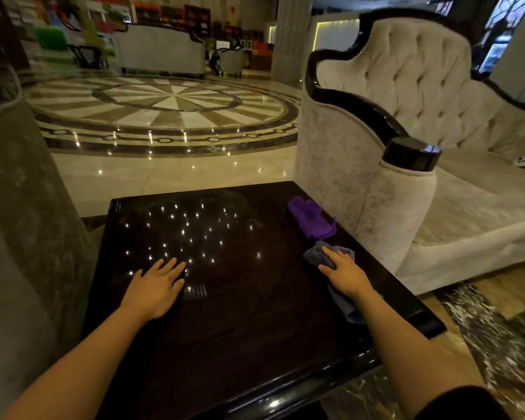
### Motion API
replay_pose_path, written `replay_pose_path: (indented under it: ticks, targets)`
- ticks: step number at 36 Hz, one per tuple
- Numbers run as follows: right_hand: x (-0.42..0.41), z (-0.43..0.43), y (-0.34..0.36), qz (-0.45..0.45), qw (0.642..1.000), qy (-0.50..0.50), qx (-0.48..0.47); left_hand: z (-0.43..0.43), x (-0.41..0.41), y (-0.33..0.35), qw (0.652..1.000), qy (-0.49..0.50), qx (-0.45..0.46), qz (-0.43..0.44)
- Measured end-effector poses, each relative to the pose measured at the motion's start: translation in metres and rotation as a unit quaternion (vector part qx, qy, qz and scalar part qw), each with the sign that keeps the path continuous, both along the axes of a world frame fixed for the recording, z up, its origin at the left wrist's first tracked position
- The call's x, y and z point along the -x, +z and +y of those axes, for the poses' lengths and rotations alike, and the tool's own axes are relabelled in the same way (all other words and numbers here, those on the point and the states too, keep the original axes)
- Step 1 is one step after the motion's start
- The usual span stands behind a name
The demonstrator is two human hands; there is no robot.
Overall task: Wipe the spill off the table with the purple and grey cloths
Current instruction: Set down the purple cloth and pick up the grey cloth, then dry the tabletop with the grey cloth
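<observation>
A dark glossy square table [243,322] fills the lower middle. A purple cloth [311,218] lies crumpled near its right edge, towards the far side. Just in front of it a grey cloth [314,256] lies along the right edge, and my right hand [344,272] rests flat on top of it with fingers extended. My left hand [158,281] lies flat on the bare tabletop, left of centre, fingers spread and holding nothing. Faint smears show on the far part of the tabletop among light reflections; I cannot tell a distinct spill.
A cream tufted sofa [431,122] with dark trim stands right against the table's right side. A grey upholstered armchair [22,189] rises on the left. Polished marble floor [170,116] with a round pattern stretches beyond the table.
</observation>
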State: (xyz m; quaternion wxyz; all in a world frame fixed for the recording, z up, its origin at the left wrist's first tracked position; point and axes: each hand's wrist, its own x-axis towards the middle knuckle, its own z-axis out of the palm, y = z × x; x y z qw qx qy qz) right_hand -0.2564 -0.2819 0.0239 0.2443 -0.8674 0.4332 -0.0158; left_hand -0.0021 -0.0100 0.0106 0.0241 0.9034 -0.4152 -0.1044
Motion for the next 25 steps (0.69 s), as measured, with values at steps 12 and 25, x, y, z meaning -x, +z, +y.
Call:
replay_pose_path:
  ticks: [12, 25]
  targets:
    - [-0.016, 0.098, -0.001, -0.026, 0.985, 0.168, 0.039, 0.050, 0.021, 0.000, 1.000, -0.009, -0.006, 0.001]
    - [0.002, 0.231, -0.015, -0.109, 0.910, 0.396, 0.061, 0.059, 0.030, -0.007, 1.000, 0.007, 0.016, 0.004]
